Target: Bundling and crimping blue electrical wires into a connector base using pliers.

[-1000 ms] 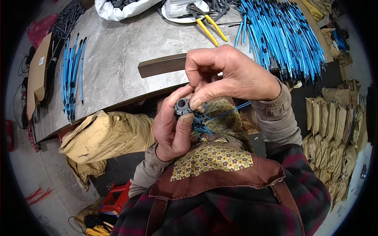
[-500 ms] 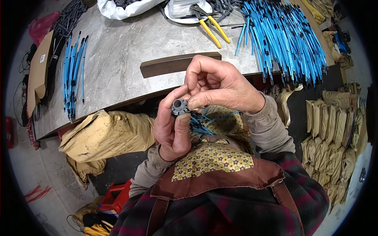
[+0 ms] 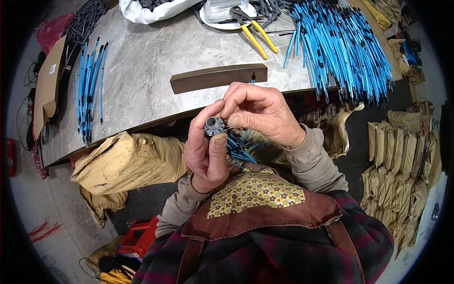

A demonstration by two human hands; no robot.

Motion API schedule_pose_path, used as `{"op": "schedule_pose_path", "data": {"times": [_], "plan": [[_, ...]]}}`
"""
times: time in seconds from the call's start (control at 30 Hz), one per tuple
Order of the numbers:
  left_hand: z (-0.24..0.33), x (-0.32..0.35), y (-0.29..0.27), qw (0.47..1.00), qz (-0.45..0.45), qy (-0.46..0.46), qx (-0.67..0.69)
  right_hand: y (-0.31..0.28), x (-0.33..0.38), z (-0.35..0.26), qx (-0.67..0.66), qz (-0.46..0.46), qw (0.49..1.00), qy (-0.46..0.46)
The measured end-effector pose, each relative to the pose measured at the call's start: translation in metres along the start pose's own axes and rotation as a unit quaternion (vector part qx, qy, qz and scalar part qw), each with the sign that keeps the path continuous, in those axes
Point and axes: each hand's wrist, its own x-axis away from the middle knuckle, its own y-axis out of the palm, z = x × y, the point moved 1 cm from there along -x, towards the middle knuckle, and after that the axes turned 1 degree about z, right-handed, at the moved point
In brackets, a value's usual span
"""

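Note:
My left hand (image 3: pixel 204 158) is closed round a small dark grey plastic hub (image 3: pixel 214 126), round, notched at its rim and with a hole in its raised middle. Close against it, my right hand (image 3: pixel 262 111) is pinched, thumb and forefinger together. A thin pale wire (image 3: pixel 228 127) runs between that thumb and the hub. Above my right knuckles shows a black tip on a blue rod (image 3: pixel 253 79); whether this hand holds it, I cannot tell. Several blue rods (image 3: pixel 241 151) lie below the hands, over my lap, partly hidden by them.
On the grey table (image 3: pixel 137 61) are a dark curved bar (image 3: pixel 217 78), yellow-handled pliers (image 3: pixel 255 35), a big pile of blue rods (image 3: pixel 340 52) and a smaller bunch (image 3: pixel 90 90). A tan sack (image 3: pixel 132 163) stands at the table's front. Stacked tan bundles (image 3: pixel 397 156) are at right.
My right hand has shifted down and slightly left, staying beside the hub. The hub has tilted a little in my left hand. A rod's black tip now shows above my right hand.

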Motion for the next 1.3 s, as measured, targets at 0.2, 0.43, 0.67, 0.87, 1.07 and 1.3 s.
{"op": "schedule_pose_path", "data": {"times": [0.2, 0.43, 0.67, 0.87, 1.07, 1.3], "plan": [[0.003, 0.001, 0.001, 1.000, -0.002, 0.001, -0.017, -0.001, -0.002, -0.001, 0.001, -0.010, 1.000, -0.021], [0.004, 0.001, 0.004, 1.000, 0.002, 0.000, -0.030, -0.005, -0.004, -0.004, 0.060, -0.026, 0.996, -0.066], [0.005, 0.000, 0.004, 1.000, 0.001, -0.005, -0.027, -0.003, 0.003, -0.009, 0.089, -0.011, 0.995, -0.045], [-0.012, -0.005, -0.008, 0.994, -0.029, 0.010, 0.109, -0.018, 0.020, -0.056, 0.289, 0.004, 0.957, -0.035], [-0.010, -0.010, -0.008, 0.988, -0.037, 0.001, 0.153, -0.066, -0.022, -0.079, 0.514, 0.082, 0.853, -0.031], [-0.007, -0.008, -0.008, 0.989, -0.023, -0.014, 0.145, -0.123, -0.103, -0.007, 0.797, 0.166, 0.579, -0.034]]}}
